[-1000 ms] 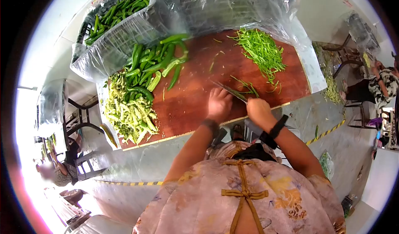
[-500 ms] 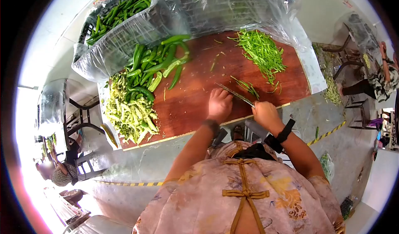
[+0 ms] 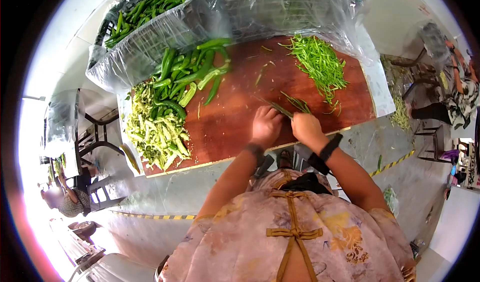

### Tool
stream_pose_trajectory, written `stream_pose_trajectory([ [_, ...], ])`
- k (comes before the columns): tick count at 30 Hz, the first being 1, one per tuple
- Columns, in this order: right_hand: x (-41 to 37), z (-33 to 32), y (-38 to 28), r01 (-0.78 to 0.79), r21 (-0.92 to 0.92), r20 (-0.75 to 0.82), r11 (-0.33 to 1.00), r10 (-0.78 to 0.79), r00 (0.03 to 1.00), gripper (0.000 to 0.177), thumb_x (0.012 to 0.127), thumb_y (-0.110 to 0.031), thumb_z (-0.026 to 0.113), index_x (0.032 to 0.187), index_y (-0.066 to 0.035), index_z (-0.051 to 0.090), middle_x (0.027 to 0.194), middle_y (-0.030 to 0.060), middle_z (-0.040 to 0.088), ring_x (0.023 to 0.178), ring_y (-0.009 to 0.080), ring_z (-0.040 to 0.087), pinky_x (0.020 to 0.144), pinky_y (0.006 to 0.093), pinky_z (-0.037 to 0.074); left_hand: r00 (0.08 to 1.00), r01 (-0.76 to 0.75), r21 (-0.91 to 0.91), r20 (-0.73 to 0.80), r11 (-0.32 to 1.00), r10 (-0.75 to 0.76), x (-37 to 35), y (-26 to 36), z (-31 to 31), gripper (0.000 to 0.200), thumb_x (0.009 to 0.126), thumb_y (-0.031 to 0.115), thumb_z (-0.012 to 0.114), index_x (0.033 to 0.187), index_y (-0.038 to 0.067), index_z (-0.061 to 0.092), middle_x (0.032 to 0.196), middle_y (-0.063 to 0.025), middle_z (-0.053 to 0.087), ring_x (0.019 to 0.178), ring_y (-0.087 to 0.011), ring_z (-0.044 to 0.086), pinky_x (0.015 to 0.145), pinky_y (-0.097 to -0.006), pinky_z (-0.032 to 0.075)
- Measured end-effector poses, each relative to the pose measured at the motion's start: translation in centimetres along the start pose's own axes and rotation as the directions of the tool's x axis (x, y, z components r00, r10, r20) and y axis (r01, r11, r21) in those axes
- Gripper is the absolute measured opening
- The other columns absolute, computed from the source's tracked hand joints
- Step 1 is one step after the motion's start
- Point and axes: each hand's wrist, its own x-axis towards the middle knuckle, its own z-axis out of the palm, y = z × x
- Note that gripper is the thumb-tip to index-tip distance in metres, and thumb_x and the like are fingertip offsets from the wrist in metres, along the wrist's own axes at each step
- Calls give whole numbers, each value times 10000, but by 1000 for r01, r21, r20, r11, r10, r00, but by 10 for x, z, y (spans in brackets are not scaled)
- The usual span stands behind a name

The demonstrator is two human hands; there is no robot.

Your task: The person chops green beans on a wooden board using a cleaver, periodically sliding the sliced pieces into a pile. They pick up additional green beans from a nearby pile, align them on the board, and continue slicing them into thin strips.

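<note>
My right hand [image 3: 306,130] is wrapped round the handle of a knife [image 3: 281,109], whose thin blade points to the upper left over the reddish-brown board [image 3: 225,127]. Close beside the blade, my left hand [image 3: 266,126] presses on the board with curled fingers; whatever lies under them is hidden. A few green pepper strips [image 3: 298,103] rest just beyond the knife. Farther right is a heap of thin green shreds [image 3: 320,64]. On the left side lie whole and split green peppers [image 3: 187,72], with a pile of pale pepper cores and scraps [image 3: 155,132] below them.
Behind the board stand a plastic-lined crate [image 3: 150,42] of green peppers and a second lined crate [image 3: 295,12]. One person [image 3: 457,97] is at the far right, another [image 3: 75,202] at the far left. Yellow-black tape [image 3: 155,216] marks the floor.
My right hand and the knife have shifted slightly left, nearer my left hand. The left hand stays in about the same spot, and the piles look the same.
</note>
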Motion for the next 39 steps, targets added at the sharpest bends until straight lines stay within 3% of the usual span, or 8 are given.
stream_pose_trajectory([
  [6, 23, -5, 7, -21, 36, -112, 999, 25, 993, 227, 831, -198, 555, 737, 1, 613, 692, 224, 603, 662, 412, 590, 601, 489, 477, 996, 9, -54, -86, 999, -13, -4, -5, 11, 164, 673, 32, 604, 831, 63, 635, 915, -74, 598, 944, -270, 548, 842, -411, 444],
  [7, 16, -8, 10, -73, 37, -90, 997, 76, 993, 223, 831, -200, 561, 754, 3, 616, 689, 229, 595, 659, 415, 584, 596, 494, 471, 995, 24, -63, -97, 998, -30, -4, -6, 13, 158, 674, 28, 603, 826, 59, 633, 913, -78, 600, 943, -270, 550, 847, -413, 444],
  [15, -40, -23, 13, -46, 17, 28, 999, 46, 999, 203, 820, -193, 564, 744, -5, 571, 669, 214, 585, 677, 412, 581, 620, 500, 465, 998, 29, -17, -63, 999, -30, -4, -6, 8, 97, 649, 41, 613, 744, 56, 608, 833, -87, 559, 908, -283, 542, 860, -420, 434],
  [26, -9, -4, 7, -12, 17, 21, 1000, 11, 1000, 214, 818, -194, 563, 729, -1, 590, 683, 219, 593, 676, 411, 587, 616, 498, 472, 1000, 16, -14, -21, 1000, -17, -5, -7, 9, 111, 642, 47, 611, 752, 59, 611, 833, -79, 564, 923, -277, 544, 854, -418, 429],
  [31, 32, 0, -5, -2, 8, -39, 1000, 3, 999, 235, 835, -213, 549, 735, -9, 607, 708, 208, 611, 694, 403, 597, 638, 488, 485, 995, 4, -72, -94, 997, -11, -4, -8, 10, 164, 653, 41, 608, 814, 63, 629, 904, -69, 600, 944, -260, 557, 892, -433, 419],
  [34, 18, -11, 1, -70, 28, -72, 997, 72, 995, 222, 831, -207, 557, 735, -13, 607, 711, 210, 611, 693, 405, 595, 639, 490, 481, 995, 17, -50, -102, 999, -22, -6, -6, 10, 168, 654, 41, 610, 818, 63, 631, 914, -71, 600, 946, -259, 560, 906, -437, 413],
  [39, -22, -30, 4, -30, 50, 9, 998, 30, 1000, 223, 823, -198, 574, 744, 10, 586, 705, 221, 598, 699, 415, 584, 627, 500, 465, 997, 30, -41, -64, 999, -33, -6, -6, 9, 138, 657, 42, 587, 793, 61, 603, 889, -89, 577, 923, -291, 543, 867, -439, 412],
])
